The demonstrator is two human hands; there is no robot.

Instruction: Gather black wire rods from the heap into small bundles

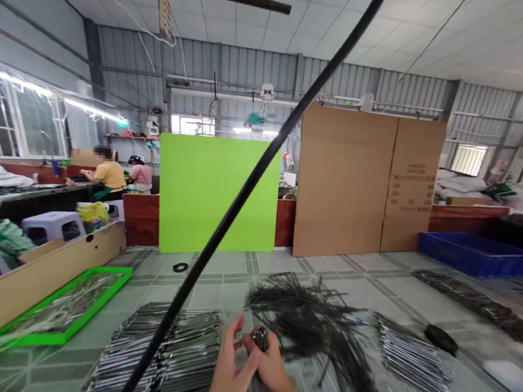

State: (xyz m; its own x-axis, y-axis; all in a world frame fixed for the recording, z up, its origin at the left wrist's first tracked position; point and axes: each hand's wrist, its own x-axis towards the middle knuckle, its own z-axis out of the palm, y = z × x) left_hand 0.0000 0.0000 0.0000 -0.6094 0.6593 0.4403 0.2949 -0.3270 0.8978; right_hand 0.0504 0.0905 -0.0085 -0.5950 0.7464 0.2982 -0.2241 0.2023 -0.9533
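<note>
My right hand point(273, 364) is closed round a small bundle of thin dark metallic rods point(260, 336), their ends pointing up out of the fist. Beside it, my left hand point(231, 367) has its fingers apart, with the thumb reaching toward the right hand and the bundle. Whether that thumb touches the rods I cannot tell. To the left, neat rows of shiny dark rods point(193, 346) lie stacked on the floor. Beyond my right hand spreads a loose heap of thin black strips point(304, 312). Further right lies a flat row of shiny rods point(415, 361).
A black pole point(242, 194) crosses the view diagonally. On the tiled floor are a green tray point(78, 326), a black ring point(180, 267), a round black item point(441, 339) and a blue crate point(478, 254). Green point(218, 197) and cardboard point(343, 187) panels stand behind. Two people sit at the left bench.
</note>
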